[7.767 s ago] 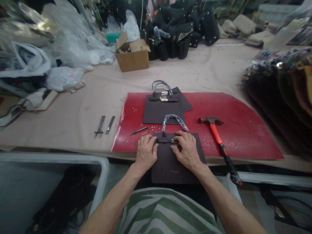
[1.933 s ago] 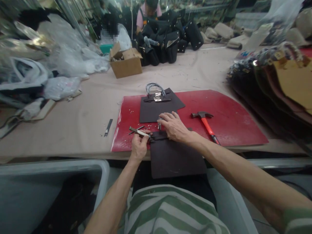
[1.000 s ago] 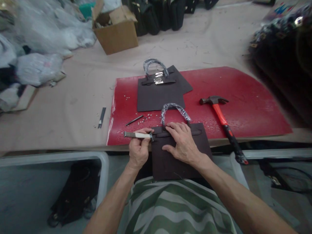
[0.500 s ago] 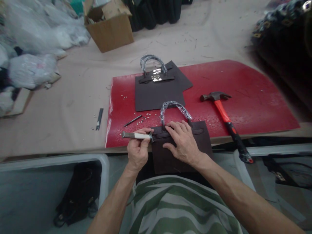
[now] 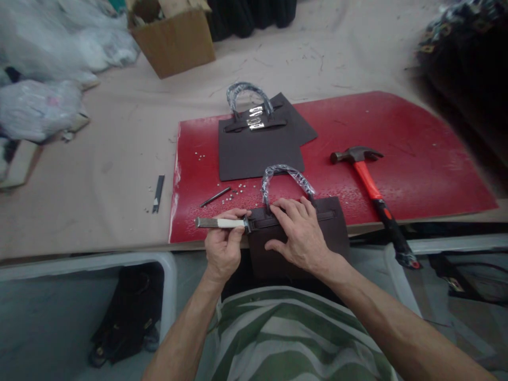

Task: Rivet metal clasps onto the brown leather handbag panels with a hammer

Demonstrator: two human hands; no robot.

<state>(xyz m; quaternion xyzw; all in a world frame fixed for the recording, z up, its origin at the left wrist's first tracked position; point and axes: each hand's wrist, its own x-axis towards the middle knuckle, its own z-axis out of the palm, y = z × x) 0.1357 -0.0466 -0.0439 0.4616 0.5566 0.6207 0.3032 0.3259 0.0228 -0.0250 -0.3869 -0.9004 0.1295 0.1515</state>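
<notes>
My left hand [image 5: 222, 251] is closed on a metal hand punch [image 5: 204, 223] with a white-wrapped middle. The punch lies sideways, its wide working end at the left end of the strap on a dark brown bag panel [image 5: 333, 233]. My right hand [image 5: 299, 230] rests on that panel with thumb and fingers apart, covering part of the strap. A plastic-wrapped handle [image 5: 283, 169] arches from the panel's top edge. Behind lies another brown panel [image 5: 257, 156] with a wrapped handle [image 5: 248, 87] and shiny metal clasp plates [image 5: 256, 119].
A claw hammer [image 5: 369, 182] lies on the red mat [image 5: 416, 159], right. A thin metal rod [image 5: 215, 197] and small pale bits are left, a dark flat strip [image 5: 158, 194] beyond. A cardboard box [image 5: 174, 45] stands behind; bins [image 5: 170, 286] flank me below the table edge.
The view has shifted slightly. Both hands, the punch and the panel keep the same arrangement.
</notes>
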